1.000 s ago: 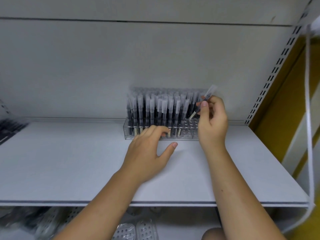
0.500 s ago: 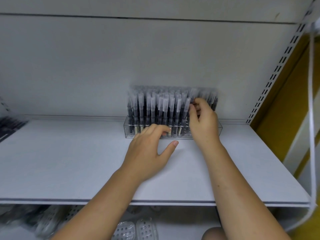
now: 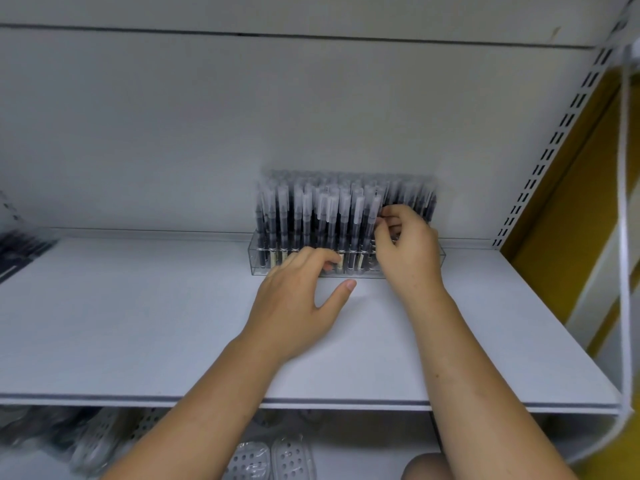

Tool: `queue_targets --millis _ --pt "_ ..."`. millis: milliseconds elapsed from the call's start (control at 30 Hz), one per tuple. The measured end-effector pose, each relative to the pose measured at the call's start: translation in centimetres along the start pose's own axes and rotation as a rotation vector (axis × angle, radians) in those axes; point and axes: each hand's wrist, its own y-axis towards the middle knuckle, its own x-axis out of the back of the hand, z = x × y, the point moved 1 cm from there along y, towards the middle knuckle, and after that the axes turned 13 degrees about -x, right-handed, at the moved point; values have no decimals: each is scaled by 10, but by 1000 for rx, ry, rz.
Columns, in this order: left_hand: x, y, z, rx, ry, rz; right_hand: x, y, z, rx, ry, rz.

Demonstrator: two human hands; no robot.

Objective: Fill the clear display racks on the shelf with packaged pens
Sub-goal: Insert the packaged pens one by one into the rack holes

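Clear rectangular plastic display rack [image 3: 258, 263] stands at the back of the white flat shelf [image 3: 138, 323], just beyond both hands, packed with upright black pens in clear sleeves [image 3: 304, 216].

Left hand [image 3: 298, 303]: fingers [image 3: 322, 258] loosely bent, tips touching the rack's front wall, thumb spread on the shelf, holding nothing.

Right hand [image 3: 405, 252]: fingers [image 3: 391, 216] narrow, pinching one sleeved pen [image 3: 374, 207] standing in the rack.

Pens [image 3: 311, 209] fill rack [image 3: 258, 263] at back of shelf [image 3: 138, 323].
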Motion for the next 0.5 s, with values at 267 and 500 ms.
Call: queue_targets --millis 267,500 --pt "7 3 -4 -20 47 -20 24 -3 19 59 5 -82" --pt "45 8 -3 -2 116 -65 45 -10 59 148 -97 -69"
